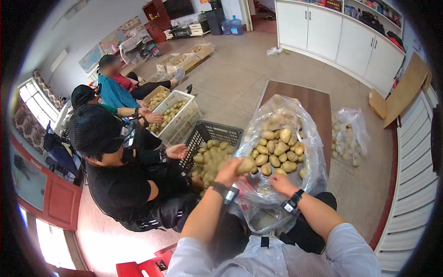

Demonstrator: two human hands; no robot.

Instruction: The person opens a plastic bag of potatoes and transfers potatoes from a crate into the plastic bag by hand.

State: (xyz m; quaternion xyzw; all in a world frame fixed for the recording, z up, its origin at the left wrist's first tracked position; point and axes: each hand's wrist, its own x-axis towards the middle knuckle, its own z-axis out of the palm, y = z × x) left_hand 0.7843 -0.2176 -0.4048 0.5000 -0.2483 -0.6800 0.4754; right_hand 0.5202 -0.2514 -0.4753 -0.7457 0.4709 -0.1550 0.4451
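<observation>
My left hand (230, 171) is closed around a potato (248, 165), held over the left edge of a clear plastic bag (310, 136). Many loose potatoes (274, 160) fill the opened bag, which lies on a brown wooden table. At the bag's near side, my right hand (282, 184) has its fingers curled in, close to the nearest potatoes. Whatever those fingers hold is hidden. Left of the bag stands a black plastic crate (221, 130) with potatoes in it, some of them blurred.
A person in black (115, 184) sits by the crate, one hand (177, 151) held out over it. Two more people sit beyond, near a white crate (182, 124) of potatoes. Another potato bag (349, 138) rests on the floor at right. Flattened cardboard (408, 90) leans by the wall.
</observation>
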